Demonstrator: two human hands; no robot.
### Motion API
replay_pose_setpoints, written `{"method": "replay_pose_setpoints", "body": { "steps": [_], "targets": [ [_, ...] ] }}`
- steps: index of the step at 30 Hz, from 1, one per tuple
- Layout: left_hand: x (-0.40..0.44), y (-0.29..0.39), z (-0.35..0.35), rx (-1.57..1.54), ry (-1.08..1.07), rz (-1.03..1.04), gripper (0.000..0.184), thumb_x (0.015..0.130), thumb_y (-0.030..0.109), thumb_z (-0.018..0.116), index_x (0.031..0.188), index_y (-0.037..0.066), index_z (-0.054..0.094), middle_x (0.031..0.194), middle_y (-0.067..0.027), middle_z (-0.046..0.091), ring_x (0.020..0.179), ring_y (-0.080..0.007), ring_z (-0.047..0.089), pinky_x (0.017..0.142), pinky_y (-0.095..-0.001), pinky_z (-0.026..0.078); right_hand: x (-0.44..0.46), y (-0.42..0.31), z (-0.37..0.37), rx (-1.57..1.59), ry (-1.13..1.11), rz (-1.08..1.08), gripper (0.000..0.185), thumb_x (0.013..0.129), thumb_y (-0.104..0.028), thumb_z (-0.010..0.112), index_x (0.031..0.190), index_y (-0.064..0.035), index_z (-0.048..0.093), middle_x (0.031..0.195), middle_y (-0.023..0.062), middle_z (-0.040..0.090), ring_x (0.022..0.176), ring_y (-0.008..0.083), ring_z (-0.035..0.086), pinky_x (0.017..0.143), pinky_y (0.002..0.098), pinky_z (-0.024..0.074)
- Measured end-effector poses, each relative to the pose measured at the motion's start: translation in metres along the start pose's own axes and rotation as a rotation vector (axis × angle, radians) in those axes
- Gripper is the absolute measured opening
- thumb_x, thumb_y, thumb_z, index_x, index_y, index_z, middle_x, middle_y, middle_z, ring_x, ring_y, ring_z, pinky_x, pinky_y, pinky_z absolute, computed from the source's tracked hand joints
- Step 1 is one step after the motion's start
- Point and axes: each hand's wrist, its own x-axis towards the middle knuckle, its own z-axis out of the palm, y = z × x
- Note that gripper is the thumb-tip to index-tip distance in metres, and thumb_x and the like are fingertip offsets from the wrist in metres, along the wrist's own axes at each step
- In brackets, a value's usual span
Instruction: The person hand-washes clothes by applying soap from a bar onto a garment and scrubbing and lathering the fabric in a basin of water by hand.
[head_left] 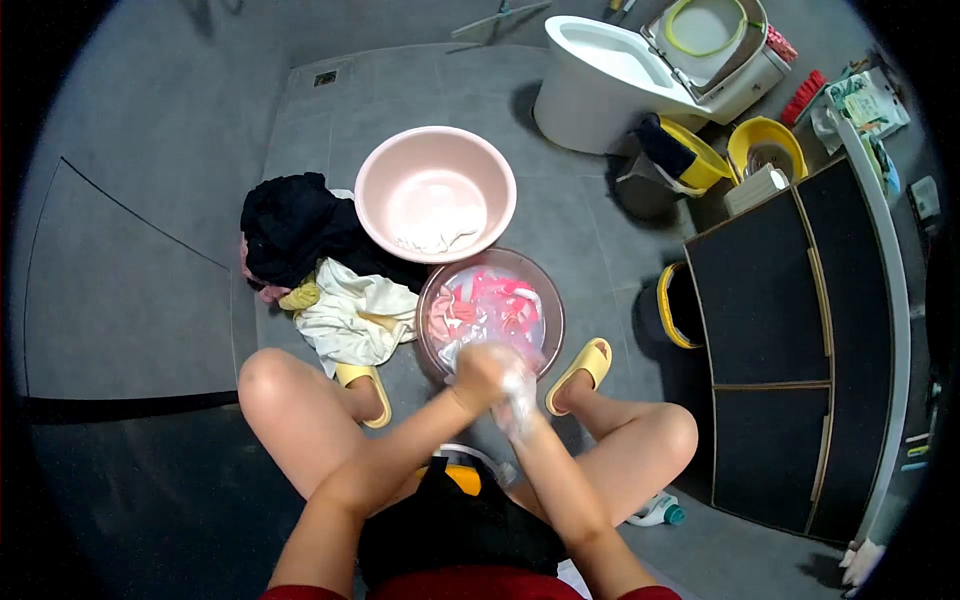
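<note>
My left hand point(478, 375) is closed and pressed against my right hand point(514, 392), both over the near rim of a brownish-pink basin point(554, 345). Motion smears the fingers. Whitish wet material, foam or thin cloth, covers part of my right hand; what lies between the hands is hidden. Pink and white clothes point(515, 305) lie in cloudy water inside the basin. Just beyond it stands a larger pale pink tub point(372, 205) with a small white cloth point(440, 232) at its bottom.
Dark clothes point(300, 225) and a white garment point(350, 312) are heaped on the floor at left. A toilet point(590, 95), a yellow bucket point(768, 135) and a dark cabinet point(765, 290) stand to the right. A bottle point(660, 512) lies near my right leg.
</note>
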Motion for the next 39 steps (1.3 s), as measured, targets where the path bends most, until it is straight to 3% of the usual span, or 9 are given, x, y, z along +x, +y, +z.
{"method": "replay_pose_setpoints", "body": {
  "steps": [9,10,15,17,20,24,30,33,39],
  "targets": [
    [0.0,-0.018,-0.002,0.153,-0.038,-0.054,0.017,0.064,0.017,0.061,0.052,0.013,0.051,0.05,-0.0066,0.049,0.044,-0.0219,0.05,0.04,-0.033,0.037,-0.012,-0.01,0.013,-0.206,-0.069,0.012,0.016,0.082,-0.018,0.052,0.095,-0.009,0.053,0.081,0.0008,0.053,0.069,0.0108,0.053,0.055,0.023,0.0434],
    [0.003,-0.033,-0.003,0.205,-0.089,-0.165,0.017,0.068,0.019,0.059,0.055,0.011,0.054,0.052,-0.0085,0.051,0.047,-0.0246,0.052,0.043,-0.0352,0.039,-0.011,-0.011,0.014,-0.33,-0.088,0.01,0.02,0.084,-0.022,0.049,0.091,-0.0051,0.056,0.085,0.0073,0.056,0.076,0.0179,0.055,0.069,0.0291,0.046],
    [-0.002,-0.044,-0.007,-0.266,-0.642,-0.741,0.035,0.075,0.041,0.056,0.07,0.007,0.062,0.065,-0.0178,0.057,0.059,-0.0316,0.055,0.056,-0.0386,0.043,0.05,-0.03,-0.029,-1.237,0.01,-0.787,0.031,0.086,-0.027,0.046,0.075,0.0007,0.057,0.063,0.0091,0.055,0.057,0.0184,0.05,0.052,0.0342,0.0386],
    [0.022,-0.024,-0.031,-0.396,-1.084,-0.626,0.032,0.07,0.032,0.066,0.078,0.001,0.061,0.069,-0.0109,0.061,0.064,-0.0142,0.057,0.064,-0.0303,0.045,0.027,-0.06,0.009,-1.365,-0.006,-0.623,0.037,0.086,-0.029,0.045,0.069,0.0018,0.056,0.055,0.0107,0.05,0.05,0.0185,0.046,0.05,0.0348,0.0377],
    [0.017,-0.032,-0.041,-0.687,-0.894,-0.672,0.025,0.066,0.02,0.066,0.081,0.001,0.061,0.07,-0.0064,0.061,0.063,-0.0122,0.055,0.061,-0.0273,0.046,0.062,-0.055,-0.035,-1.943,-0.298,-1.259,0.043,0.086,-0.032,0.046,0.064,0.0032,0.056,0.054,0.0125,0.047,0.049,0.0169,0.044,0.049,0.0338,0.0364],
    [0.01,-0.067,-0.059,-1.093,-0.382,-0.885,0.027,0.067,0.008,0.057,0.093,0.001,0.055,0.076,-0.0017,0.056,0.064,-0.0085,0.052,0.059,-0.0219,0.044,0.043,-0.065,-0.03,-1.166,0.03,-0.561,0.042,0.083,-0.03,0.05,0.06,0.005,0.055,0.049,0.0099,0.05,0.048,0.0133,0.043,0.047,0.0328,0.0353],
    [0.004,-0.079,-0.034,-0.966,0.017,-0.95,0.024,0.073,0.003,0.045,0.096,0.001,0.051,0.078,-0.002,0.055,0.073,-0.0102,0.052,0.067,-0.0221,0.042,0.03,-0.049,-0.017,-0.776,0.063,-0.355,0.043,0.084,-0.036,0.047,0.055,-0.0047,0.046,0.055,0.0006,0.042,0.055,0.012,0.039,0.049,0.0289,0.0308],
    [0.014,-0.054,-0.028,-0.86,0.101,-0.87,0.023,0.074,-0.002,0.041,0.093,0.0,0.053,0.083,-0.0058,0.059,0.076,-0.0147,0.054,0.07,-0.0268,0.043,0.011,-0.039,0.02,-0.239,0.146,-0.033,0.036,0.085,-0.039,0.044,0.079,-0.0046,0.052,0.072,0.0059,0.053,0.064,0.0168,0.052,0.057,0.029,0.0435],
    [0.017,-0.008,-0.014,-0.181,0.218,-0.465,0.006,0.072,0.005,0.052,0.072,0.003,0.057,0.071,-0.0108,0.058,0.067,-0.0257,0.056,0.067,-0.0315,0.045,0.013,-0.027,0.018,-0.466,-0.008,-0.067,0.032,0.085,-0.034,0.046,0.09,-0.0031,0.054,0.075,0.0063,0.055,0.06,0.0167,0.054,0.051,0.0293,0.0447]
  ]
}}
